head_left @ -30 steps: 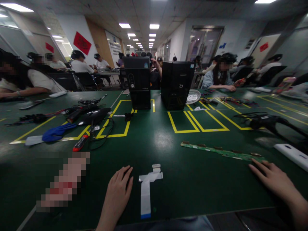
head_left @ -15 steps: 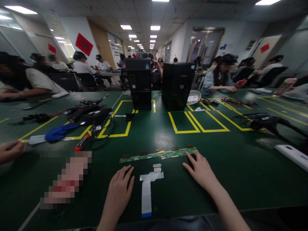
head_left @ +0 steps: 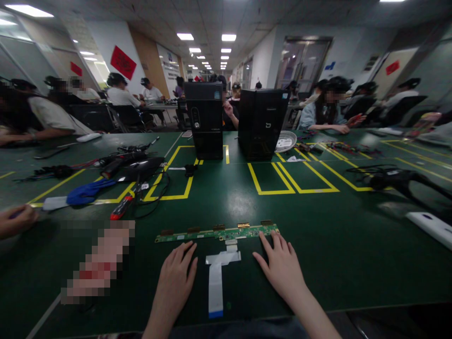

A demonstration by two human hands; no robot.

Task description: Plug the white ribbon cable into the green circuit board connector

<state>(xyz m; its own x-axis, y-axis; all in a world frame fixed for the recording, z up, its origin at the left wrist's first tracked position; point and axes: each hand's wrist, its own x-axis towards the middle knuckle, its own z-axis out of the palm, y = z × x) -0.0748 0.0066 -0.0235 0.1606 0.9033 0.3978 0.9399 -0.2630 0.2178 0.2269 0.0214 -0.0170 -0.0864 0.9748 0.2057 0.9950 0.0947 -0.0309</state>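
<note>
A long, narrow green circuit board [head_left: 201, 235] lies across the table in front of me, with several brownish tabs along its far edge. My right hand [head_left: 278, 259] is open, its fingertips resting on the board's right end. My left hand [head_left: 176, 270] lies open on the table, its fingers just short of the board's left part, holding nothing. Between the hands is a white flat ribbon cable [head_left: 215, 287], bent into a T shape with a blue end towards me. Its far connector end is close to the board's near edge; I cannot tell whether they touch.
Two black computer towers [head_left: 205, 122] [head_left: 263, 125] stand upright further back. To the left are a red-and-black screwdriver [head_left: 122, 208], a blue glove [head_left: 88, 190], black cables and another person's hand [head_left: 17, 221]. A white device [head_left: 429, 230] and a black cable bundle [head_left: 399, 179] lie right.
The circuit board has slid left and slightly towards me, and my right hand has moved left with it. My left hand and the ribbon cable are nearly where they were.
</note>
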